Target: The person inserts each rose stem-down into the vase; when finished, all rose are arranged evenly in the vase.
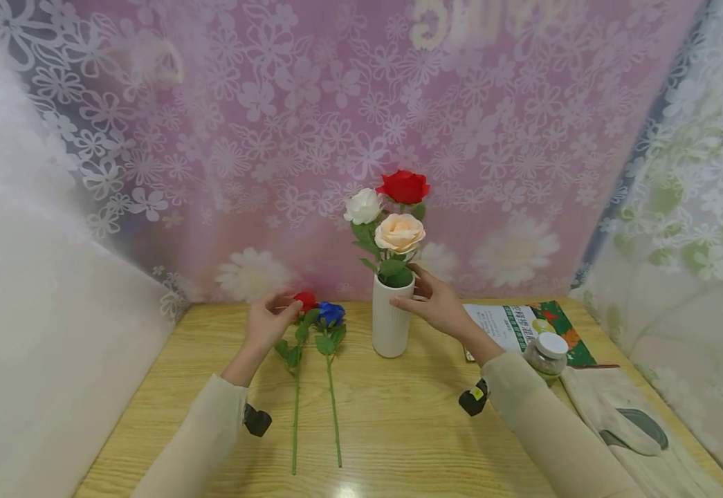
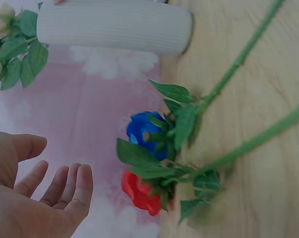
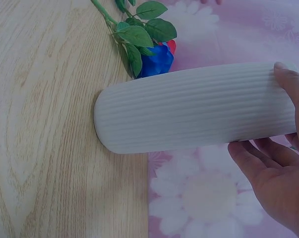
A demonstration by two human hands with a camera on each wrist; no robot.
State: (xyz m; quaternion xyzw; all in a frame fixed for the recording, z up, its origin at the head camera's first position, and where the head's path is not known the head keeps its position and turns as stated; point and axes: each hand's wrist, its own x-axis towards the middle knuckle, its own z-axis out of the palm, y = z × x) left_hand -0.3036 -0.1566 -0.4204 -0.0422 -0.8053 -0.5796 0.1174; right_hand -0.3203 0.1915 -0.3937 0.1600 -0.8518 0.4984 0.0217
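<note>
A white ribbed vase [image 1: 390, 325] stands upright on the wooden table, holding a white rose [image 1: 363, 207], a red rose [image 1: 404, 187] and a peach rose [image 1: 400, 234]. Near its rim, my right hand [image 1: 438, 308] grips the vase, thumb on one side and fingers on the other, as the right wrist view also shows. To the left, a second red rose [image 2: 142, 193] and a blue rose [image 1: 331, 315] lie with their stems toward me. My left hand [image 1: 268, 324] is beside that red rose; in the left wrist view its loosely bent fingers [image 2: 82, 191] are apart from the flower.
On the right lie a printed packet [image 1: 510, 328], a clear jar with a white lid [image 1: 550, 349] and pale gloves [image 1: 623, 415]. A pink flowered curtain [image 1: 299, 138] hangs right behind the table's back edge, with pale sheets at both sides.
</note>
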